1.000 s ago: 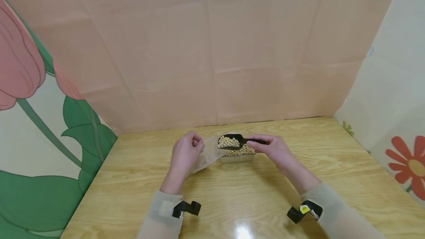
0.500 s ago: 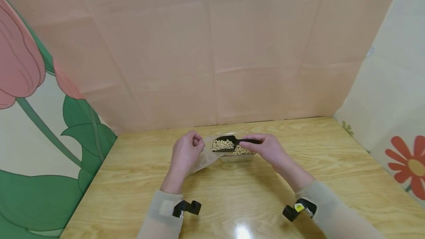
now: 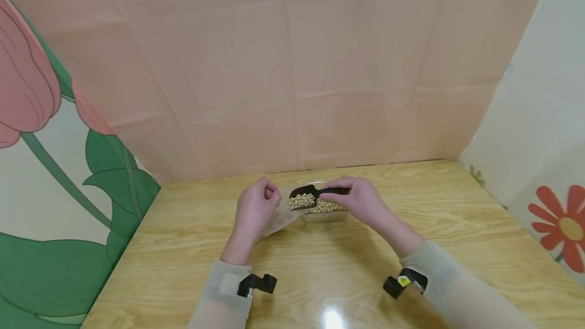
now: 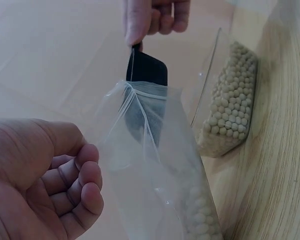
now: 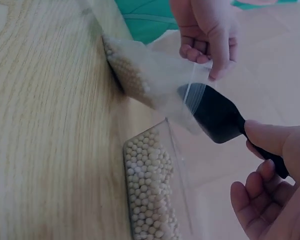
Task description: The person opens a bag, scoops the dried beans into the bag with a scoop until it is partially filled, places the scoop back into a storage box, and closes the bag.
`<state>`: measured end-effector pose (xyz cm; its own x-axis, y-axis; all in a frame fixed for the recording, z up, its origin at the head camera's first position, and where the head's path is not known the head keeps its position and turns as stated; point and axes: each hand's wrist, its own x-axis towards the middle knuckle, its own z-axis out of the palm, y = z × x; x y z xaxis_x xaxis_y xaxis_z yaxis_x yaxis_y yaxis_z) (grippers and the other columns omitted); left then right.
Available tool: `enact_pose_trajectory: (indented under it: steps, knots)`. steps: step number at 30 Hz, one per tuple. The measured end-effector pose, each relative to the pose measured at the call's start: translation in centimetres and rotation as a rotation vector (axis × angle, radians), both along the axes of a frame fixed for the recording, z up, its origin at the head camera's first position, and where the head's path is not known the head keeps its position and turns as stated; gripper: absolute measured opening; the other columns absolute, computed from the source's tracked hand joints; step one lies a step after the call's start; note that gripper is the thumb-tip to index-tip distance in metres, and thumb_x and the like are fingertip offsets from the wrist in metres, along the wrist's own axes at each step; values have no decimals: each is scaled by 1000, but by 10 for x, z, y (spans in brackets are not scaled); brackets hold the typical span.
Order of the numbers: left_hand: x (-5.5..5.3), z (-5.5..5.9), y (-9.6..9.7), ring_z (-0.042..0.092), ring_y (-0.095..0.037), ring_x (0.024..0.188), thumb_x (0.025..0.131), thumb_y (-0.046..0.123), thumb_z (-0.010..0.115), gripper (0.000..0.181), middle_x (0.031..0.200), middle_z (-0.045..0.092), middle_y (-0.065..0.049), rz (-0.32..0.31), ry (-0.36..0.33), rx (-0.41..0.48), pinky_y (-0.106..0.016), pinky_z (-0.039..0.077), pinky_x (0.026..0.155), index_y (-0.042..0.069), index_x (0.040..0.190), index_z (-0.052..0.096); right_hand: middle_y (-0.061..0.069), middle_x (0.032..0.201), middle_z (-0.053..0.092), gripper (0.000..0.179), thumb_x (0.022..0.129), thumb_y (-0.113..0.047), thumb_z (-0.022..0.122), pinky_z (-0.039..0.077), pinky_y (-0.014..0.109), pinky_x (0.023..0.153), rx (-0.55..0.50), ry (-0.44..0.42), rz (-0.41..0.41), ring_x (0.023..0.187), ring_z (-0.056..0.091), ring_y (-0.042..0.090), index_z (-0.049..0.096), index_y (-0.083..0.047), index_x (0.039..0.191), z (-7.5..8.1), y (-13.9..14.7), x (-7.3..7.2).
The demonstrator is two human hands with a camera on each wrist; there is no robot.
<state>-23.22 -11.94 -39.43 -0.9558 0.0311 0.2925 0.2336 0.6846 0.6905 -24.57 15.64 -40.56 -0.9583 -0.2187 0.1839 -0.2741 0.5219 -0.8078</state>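
Note:
My right hand [image 3: 358,198] pinches the handle of a black scoop [image 3: 303,191] heaped with round, pale beans [image 3: 302,200]. The scoop's front end is inside the mouth of a clear zip bag [image 4: 155,130], as both wrist views show. My left hand [image 3: 257,207] pinches the bag's upper edge between thumb and forefinger, its other fingers curled. Beans lie at the bottom of the bag [image 5: 127,70], which stands on the table. Just right of the bag, under the scoop and right hand, is a clear rectangular container [image 3: 325,216] full of the same beans.
The wooden table [image 3: 192,248] runs back to a pink-covered wall [image 3: 292,90]. A flower-patterned wall stands on either side. Each forearm carries a black wrist camera, the left camera [image 3: 257,285] and the right camera [image 3: 405,282].
My right hand has moved left with the loaded scoop, whose front end has gone from over the container into the bag's mouth. My left hand has stayed in place.

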Motion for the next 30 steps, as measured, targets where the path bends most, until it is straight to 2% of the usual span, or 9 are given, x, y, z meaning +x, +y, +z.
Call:
enact_pose_trajectory:
  steps: [3, 9, 14, 24, 30]
  knots:
    - [0, 0, 0, 62, -14, 63, 101, 6, 68, 6, 78, 70, 4, 0, 6, -3, -35, 53, 64, 8, 99, 73, 2, 122, 79, 30, 95, -37, 89, 59, 43, 84, 48, 62, 3, 100, 73, 20, 86, -21, 121, 5, -5, 2]
    - [1, 3, 0, 63, -13, 64, 100, 5, 69, 6, 78, 72, 3, 6, 31, -14, -36, 55, 67, 7, 98, 73, -2, 103, 76, 27, 94, -34, 90, 56, 40, 72, 136, 180, -7, 81, 66, 15, 87, -20, 117, 13, -14, 7]
    - [0, 5, -2, 63, -14, 64, 99, 5, 69, 5, 78, 72, 3, 13, 25, -2, -36, 55, 67, 7, 98, 74, -3, 89, 68, 29, 93, -33, 92, 51, 38, 65, 185, 228, -14, 71, 60, 16, 87, -18, 117, 20, -18, 9]
    - [0, 6, -5, 63, -15, 68, 100, 8, 70, 5, 81, 72, 2, 30, 6, -1, -38, 55, 70, 7, 99, 74, -1, 110, 77, 24, 95, -29, 90, 55, 40, 73, 95, 192, 12, 83, 67, 18, 87, -20, 117, 24, -5, 11]
    - [1, 7, -7, 63, -15, 67, 102, 9, 70, 4, 82, 71, 3, 40, -7, 4, -37, 54, 68, 9, 99, 73, 2, 130, 77, 26, 97, -36, 88, 59, 43, 86, 74, 135, -9, 109, 73, 22, 86, -25, 120, 25, 12, 7]
